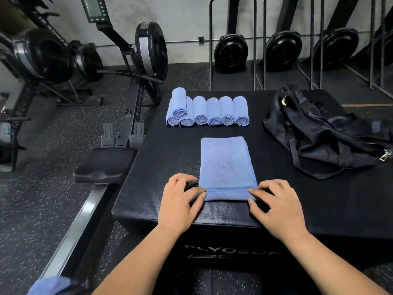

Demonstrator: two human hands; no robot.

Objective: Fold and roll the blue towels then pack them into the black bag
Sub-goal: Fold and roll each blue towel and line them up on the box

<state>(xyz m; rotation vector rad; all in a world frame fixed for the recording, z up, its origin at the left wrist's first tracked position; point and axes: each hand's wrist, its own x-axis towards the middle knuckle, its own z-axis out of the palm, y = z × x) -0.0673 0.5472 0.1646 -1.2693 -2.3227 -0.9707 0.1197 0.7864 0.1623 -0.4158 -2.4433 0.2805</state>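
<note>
Blue cloth lies lengthwise at the near middle of the black padded box [159,167]: a folded towel [226,165], its near end turned over into one narrow band just short of the box's near edge. The left hand [180,201] has its grip pinched on the band's left corner, thumb and forefinger closed on the cloth, the other fingers curled on the box top beside it. The right hand [276,207] does the same at the right corner, its grip also pinching the band.

Beyond the towel's far end, apart from it and toward the far left corner of the box, sits a row of rolled towels [212,112]: six side by side, touching, spiral ends facing the person, with a seventh lying on top of the two leftmost. The black bag [319,133] is slumped at the far right of the box, well apart from the towel, its mouth gaping toward the far edge, a strap [297,165] looping out toward the middle and a metal zip pull [386,155] at the right edge.

Hard against the box's left edge stands a rowing machine, its seat [104,165] touching the box and its rail [74,226] running toward the person. More blue cloth [51,285] shows at the lower left, blurred. Fan-wheeled machines line the far wall.
</note>
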